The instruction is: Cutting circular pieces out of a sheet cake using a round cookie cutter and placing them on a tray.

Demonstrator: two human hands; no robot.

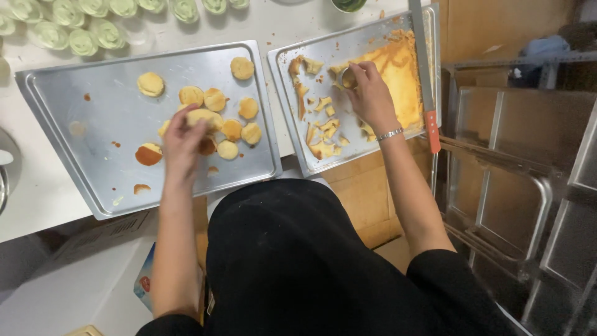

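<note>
My left hand (181, 142) rests over the left metal tray (74, 106), fingers closed on a round yellow cake disc (203, 116) among several similar cake rounds (232, 129). My right hand (371, 93) is over the right metal tray (292, 93), gripping a small round metal cutter (347, 77) pressed on the sheet of orange-yellow cake (398, 74). Cut scraps of cake (323, 127) lie on that tray next to my right wrist, which wears a silver bracelet.
A long knife with an orange handle (426, 81) lies along the right tray's right edge. Pale green piped swirls (74, 28) fill the far left of the white table. Stacked metal trays (528, 186) and a cardboard box (364, 193) sit to the right and below.
</note>
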